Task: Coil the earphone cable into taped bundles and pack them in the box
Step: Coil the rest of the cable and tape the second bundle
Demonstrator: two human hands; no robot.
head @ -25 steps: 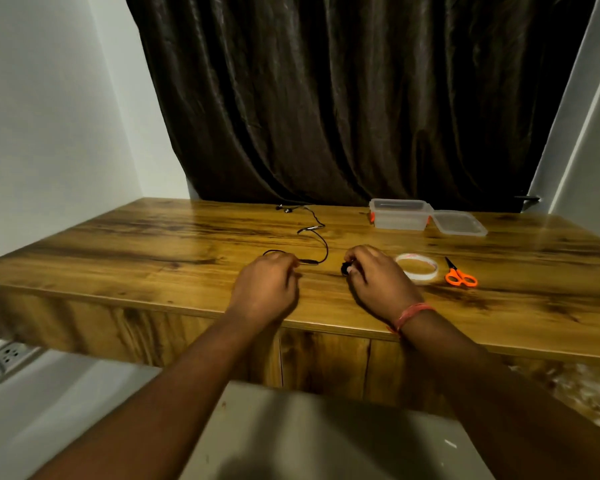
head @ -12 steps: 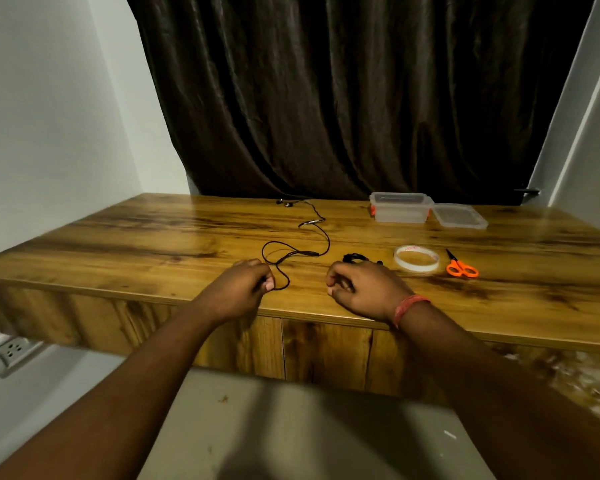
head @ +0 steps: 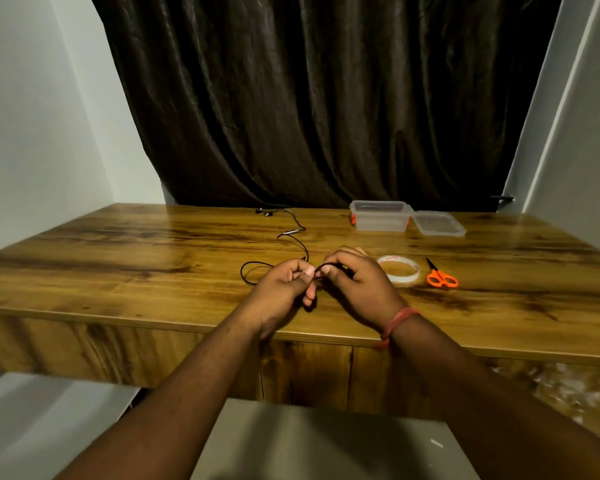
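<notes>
Dark brown curtain hangs behind a wooden table set between pale walls. Just above the table's near edge, at the middle, the left hand and right hand meet thumb to thumb, each pinching the black earphone cable between thumb and curled fingers. A dark bunch of the cable sits inside the right hand's curled fingers; how many turns it holds cannot be told. From the left hand the cable runs out in a loop at 10 o'clock, then snakes away toward 12 o'clock past an inline remote to the earbuds near the curtain. A roll of clear tape lies flat just beside the right hand at 2 o'clock, and orange-handled scissors lie beyond it at 3 o'clock. A clear plastic box stands open at 1 o'clock near the table's far edge, its lid touching its right side. A red thread band circles the right wrist.
</notes>
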